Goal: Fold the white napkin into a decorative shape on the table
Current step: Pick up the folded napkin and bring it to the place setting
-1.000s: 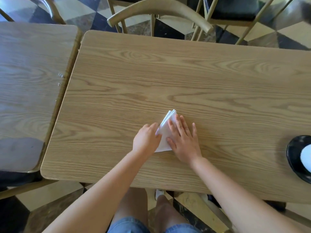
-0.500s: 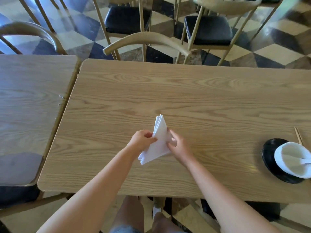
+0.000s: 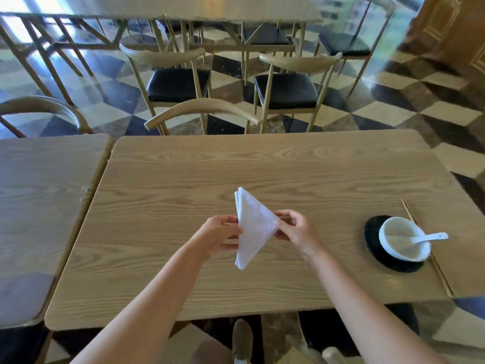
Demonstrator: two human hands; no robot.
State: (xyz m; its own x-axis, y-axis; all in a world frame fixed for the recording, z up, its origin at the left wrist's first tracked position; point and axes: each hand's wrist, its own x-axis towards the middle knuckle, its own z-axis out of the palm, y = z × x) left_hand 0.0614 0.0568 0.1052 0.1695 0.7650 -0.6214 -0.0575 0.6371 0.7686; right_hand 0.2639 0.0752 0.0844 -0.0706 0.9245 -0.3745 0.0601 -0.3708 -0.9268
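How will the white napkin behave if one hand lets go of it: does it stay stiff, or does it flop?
The napkin would probably sag: it is thin layered cloth, pinched at its sides by the left hand and right hand. The layers fan apart at the top corner, so they may slip open. It looks light.

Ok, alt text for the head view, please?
Two bare hands hold a folded white napkin above a wooden table, left hand and right hand pinching opposite edges. At right, a white bowl with spoon sits on a black plate.
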